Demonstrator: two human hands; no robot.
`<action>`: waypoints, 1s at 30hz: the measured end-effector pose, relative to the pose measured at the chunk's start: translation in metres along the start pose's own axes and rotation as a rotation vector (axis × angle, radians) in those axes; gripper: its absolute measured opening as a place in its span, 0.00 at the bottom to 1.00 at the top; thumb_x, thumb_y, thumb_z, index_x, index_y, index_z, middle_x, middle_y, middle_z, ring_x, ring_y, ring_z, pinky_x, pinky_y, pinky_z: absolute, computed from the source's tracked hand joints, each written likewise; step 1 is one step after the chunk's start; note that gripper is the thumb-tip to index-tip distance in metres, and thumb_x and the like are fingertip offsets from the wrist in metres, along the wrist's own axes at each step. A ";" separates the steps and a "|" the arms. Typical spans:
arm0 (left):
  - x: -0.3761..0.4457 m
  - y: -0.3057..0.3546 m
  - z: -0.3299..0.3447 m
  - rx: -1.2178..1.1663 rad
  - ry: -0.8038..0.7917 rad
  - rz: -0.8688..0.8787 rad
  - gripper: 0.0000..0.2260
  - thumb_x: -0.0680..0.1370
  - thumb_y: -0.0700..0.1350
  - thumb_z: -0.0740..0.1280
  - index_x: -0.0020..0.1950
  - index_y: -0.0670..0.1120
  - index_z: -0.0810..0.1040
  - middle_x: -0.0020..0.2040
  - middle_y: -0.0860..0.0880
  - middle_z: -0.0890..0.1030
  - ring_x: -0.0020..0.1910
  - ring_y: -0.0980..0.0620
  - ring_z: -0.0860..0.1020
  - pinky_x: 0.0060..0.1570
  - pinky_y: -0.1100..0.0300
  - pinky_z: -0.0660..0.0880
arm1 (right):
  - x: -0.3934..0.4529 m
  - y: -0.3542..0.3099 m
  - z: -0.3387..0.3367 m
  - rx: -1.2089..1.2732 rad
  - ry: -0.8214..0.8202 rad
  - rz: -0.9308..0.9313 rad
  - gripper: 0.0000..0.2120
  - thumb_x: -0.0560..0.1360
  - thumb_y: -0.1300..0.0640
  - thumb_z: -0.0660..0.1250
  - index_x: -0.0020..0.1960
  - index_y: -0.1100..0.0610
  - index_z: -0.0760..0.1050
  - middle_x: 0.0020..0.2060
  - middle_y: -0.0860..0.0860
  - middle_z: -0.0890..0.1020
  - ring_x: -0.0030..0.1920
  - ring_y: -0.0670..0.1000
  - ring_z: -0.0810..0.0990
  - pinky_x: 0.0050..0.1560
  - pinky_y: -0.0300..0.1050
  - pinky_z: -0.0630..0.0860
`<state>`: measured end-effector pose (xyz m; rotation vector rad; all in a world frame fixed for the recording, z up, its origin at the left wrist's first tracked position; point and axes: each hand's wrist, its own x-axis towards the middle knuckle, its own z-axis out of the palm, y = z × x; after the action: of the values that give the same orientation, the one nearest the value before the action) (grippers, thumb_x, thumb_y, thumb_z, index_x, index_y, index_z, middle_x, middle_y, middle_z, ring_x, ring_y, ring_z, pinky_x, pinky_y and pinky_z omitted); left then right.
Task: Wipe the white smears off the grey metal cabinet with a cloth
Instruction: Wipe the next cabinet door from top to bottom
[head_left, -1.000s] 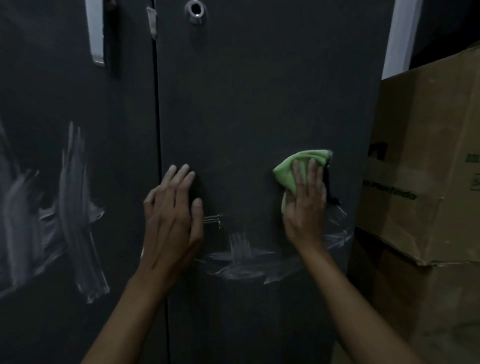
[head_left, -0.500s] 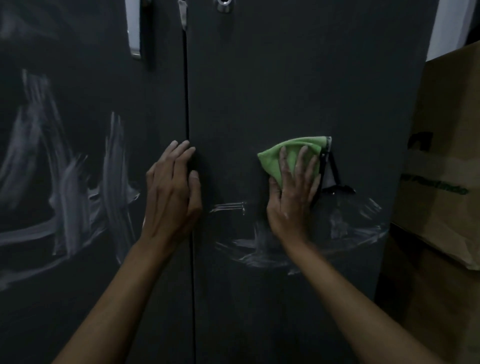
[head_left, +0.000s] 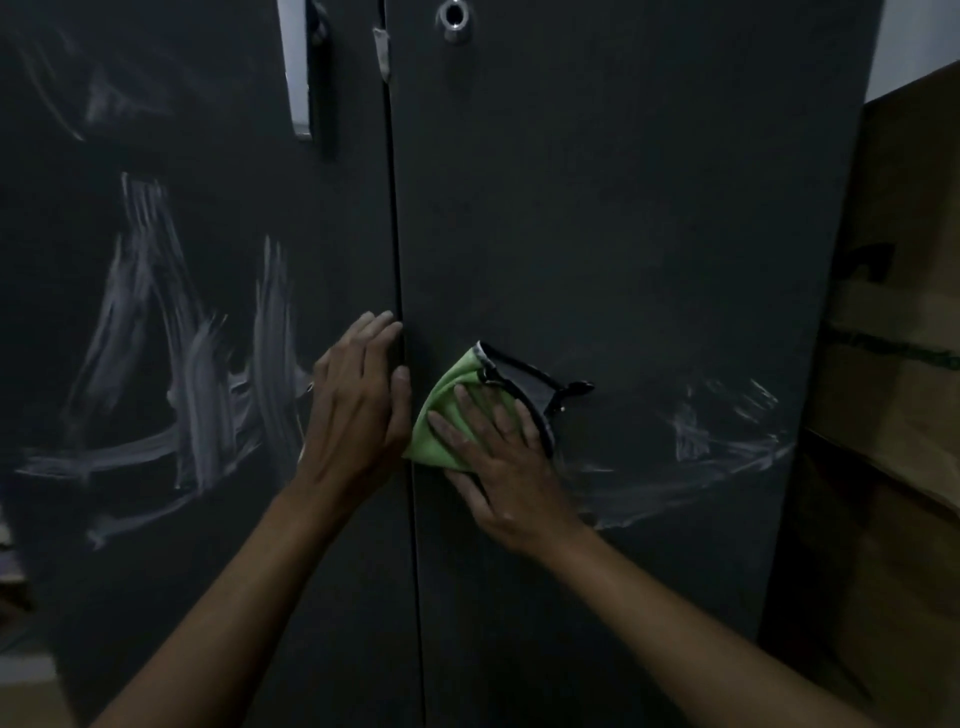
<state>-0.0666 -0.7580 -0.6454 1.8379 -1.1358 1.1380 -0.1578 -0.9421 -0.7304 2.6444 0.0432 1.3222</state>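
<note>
Streaking the left door (head_left: 156, 597) of the grey metal cabinet (head_left: 623, 208) are thick white smears (head_left: 171, 364), upright strokes crossed by long sideways ones, and they cover much of that panel at hand height. Above them, near the top edge of the view, hangs a silver handle (head_left: 298, 78). Next comes the left hand (head_left: 358, 410), flat against the left door right beside the seam between the doors, its grip spread out with straight fingers and the thumb lying along the seam; it holds nothing. Just across the seam, on the right door (head_left: 649, 597), the right hand (head_left: 498, 467) presses a green cloth (head_left: 447, 410) against the metal, fingers straight and fanned over the fabric. The cloth has a dark trimmed edge that sticks out above and to the right of the fingers. A round lock (head_left: 454, 18) sits high on this door. Thinner white smears run rightward from the right hand to the door's far edge. Beyond the cabinet stand brown cardboard boxes (head_left: 893, 364), one with dark printing too dim to read.
</note>
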 end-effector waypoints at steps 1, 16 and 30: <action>-0.001 0.002 0.002 0.004 -0.013 0.019 0.22 0.83 0.44 0.57 0.76 0.39 0.70 0.76 0.41 0.72 0.80 0.45 0.65 0.77 0.51 0.58 | 0.001 0.002 -0.002 -0.002 -0.008 -0.008 0.32 0.85 0.48 0.62 0.86 0.42 0.53 0.86 0.45 0.48 0.86 0.50 0.45 0.84 0.58 0.44; 0.016 0.002 -0.016 -0.116 0.126 -0.024 0.21 0.86 0.46 0.55 0.77 0.41 0.69 0.77 0.43 0.70 0.80 0.49 0.63 0.78 0.53 0.56 | 0.099 -0.004 -0.046 0.096 0.108 0.177 0.33 0.86 0.47 0.60 0.86 0.43 0.49 0.86 0.48 0.41 0.85 0.51 0.35 0.83 0.60 0.35; 0.001 0.061 0.049 0.168 -0.004 -0.045 0.23 0.82 0.51 0.62 0.76 0.44 0.71 0.72 0.38 0.70 0.71 0.39 0.70 0.69 0.41 0.65 | 0.074 0.032 -0.135 0.686 0.020 0.332 0.21 0.81 0.67 0.57 0.70 0.59 0.78 0.62 0.51 0.86 0.64 0.44 0.83 0.69 0.48 0.78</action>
<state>-0.1066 -0.8245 -0.6567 1.9834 -1.0228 1.2358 -0.2218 -0.9446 -0.5870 3.3189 0.0742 1.6767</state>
